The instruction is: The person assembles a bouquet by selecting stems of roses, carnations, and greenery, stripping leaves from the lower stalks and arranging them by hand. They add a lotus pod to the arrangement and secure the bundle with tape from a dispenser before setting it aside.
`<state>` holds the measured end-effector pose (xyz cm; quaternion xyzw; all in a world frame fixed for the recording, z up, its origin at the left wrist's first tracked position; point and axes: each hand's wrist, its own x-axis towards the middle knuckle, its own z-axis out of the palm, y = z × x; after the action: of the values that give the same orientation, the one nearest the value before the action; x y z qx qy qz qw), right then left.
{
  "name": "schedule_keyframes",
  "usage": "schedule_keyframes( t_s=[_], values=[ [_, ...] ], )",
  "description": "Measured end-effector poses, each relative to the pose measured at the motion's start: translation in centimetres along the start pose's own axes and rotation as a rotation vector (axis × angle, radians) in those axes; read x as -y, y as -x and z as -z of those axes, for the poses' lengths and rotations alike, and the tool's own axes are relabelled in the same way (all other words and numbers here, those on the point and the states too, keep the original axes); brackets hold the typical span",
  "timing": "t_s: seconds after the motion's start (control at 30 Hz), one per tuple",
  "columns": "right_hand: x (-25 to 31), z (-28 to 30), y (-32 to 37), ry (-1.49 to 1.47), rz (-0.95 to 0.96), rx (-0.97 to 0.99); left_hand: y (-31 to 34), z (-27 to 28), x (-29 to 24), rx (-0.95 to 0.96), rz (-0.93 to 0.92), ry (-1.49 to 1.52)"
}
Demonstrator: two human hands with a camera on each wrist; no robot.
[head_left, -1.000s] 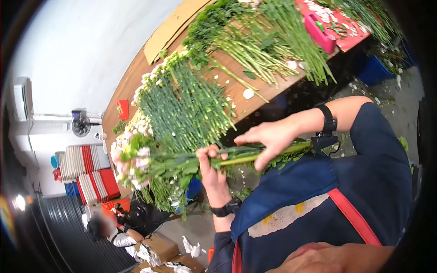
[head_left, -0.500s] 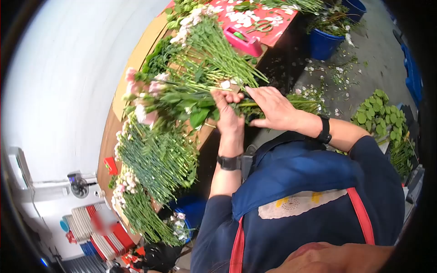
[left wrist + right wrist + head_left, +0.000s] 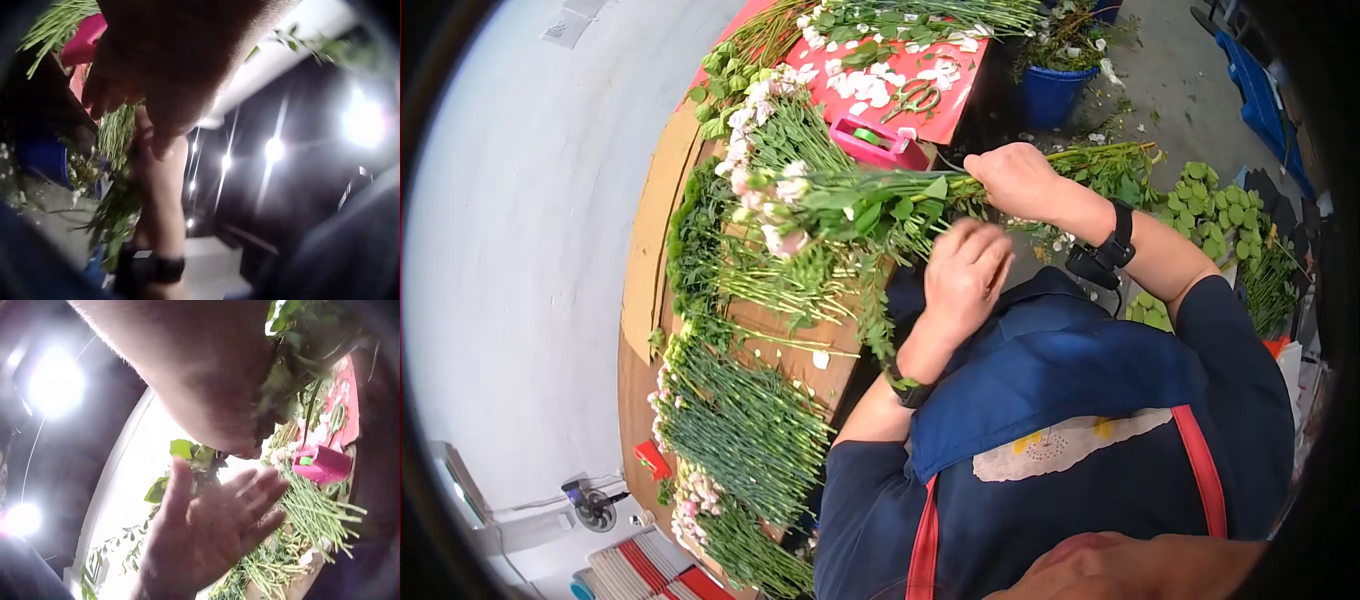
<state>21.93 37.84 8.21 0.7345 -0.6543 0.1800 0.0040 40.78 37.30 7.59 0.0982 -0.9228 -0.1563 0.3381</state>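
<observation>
My right hand (image 3: 1015, 180) grips the stems of a bouquet (image 3: 900, 192) of pale pink flowers and green leaves. The flower heads (image 3: 785, 215) point left over the table, while the leafy stem ends (image 3: 1110, 165) stick out past the right hand. Just below the stems is my left hand (image 3: 968, 275), holding nothing. Its palm and loosely spread fingers (image 3: 215, 528) face the camera in the right wrist view. A leafy sprig (image 3: 875, 310) hangs from the bouquet near the left wrist. In the left wrist view the left hand is dark and hides much of the bouquet.
Rows of cut flowers (image 3: 745, 430) and green stems lie along the wooden table (image 3: 840, 375). A pink tape dispenser (image 3: 875, 145) and green-handled scissors (image 3: 913, 100) sit by a red sheet (image 3: 945, 120) with scattered petals. A blue bucket (image 3: 1055, 95) stands beyond the edge.
The left hand has let go of the bouquet and drawn below it. The right hand, earlier flat along the stems, now grips them. The head view has turned toward the red sheet.
</observation>
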Motion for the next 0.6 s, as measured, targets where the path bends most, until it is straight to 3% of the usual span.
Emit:
schedule_keyframes(
  t_s=[0.07,0.13,0.17,0.2,0.27,0.37,0.4,0.47,0.5,0.6],
  values=[
    [-0.5,-1.2,-1.5,-0.070,0.063,-0.025,-3.6,2.9,1.2,0.015,0.122,-0.283],
    [-0.1,-1.3,-3.0,0.055,0.138,0.156,-3.7,1.2,7.1,0.053,0.114,-0.555],
    [0.2,-1.8,-3.6,0.039,0.175,0.171,-3.2,0.5,9.4,0.392,0.343,-0.389],
    [0.1,-2.4,-4.4,0.015,0.180,0.194,-3.1,0.4,10.1,0.480,0.428,-0.330],
    [-1.1,-2.7,-6.3,-0.053,0.235,0.419,-3.0,0.0,11.0,0.659,0.589,-0.204],
    [-4.2,-4.6,-11.4,-0.568,0.257,0.697,-2.5,-1.7,13.7,0.662,0.637,-0.145],
    [-4.8,-5.2,-13.4,-0.680,0.099,0.808,-2.9,-2.1,14.3,0.679,0.678,-0.150],
    [-6.7,-10.6,-15.9,-0.642,-0.128,0.505,-3.7,-3.0,15.4,0.716,0.761,-0.163],
    [-6.9,-12.1,-17.4,-0.474,-0.258,0.513,-4.1,-3.4,16.1,0.735,0.820,-0.160],
    [-6.9,-16.4,-18.7,-0.258,-0.260,0.510,-4.6,-4.3,18.1,0.740,0.890,-0.130]
  ],
)
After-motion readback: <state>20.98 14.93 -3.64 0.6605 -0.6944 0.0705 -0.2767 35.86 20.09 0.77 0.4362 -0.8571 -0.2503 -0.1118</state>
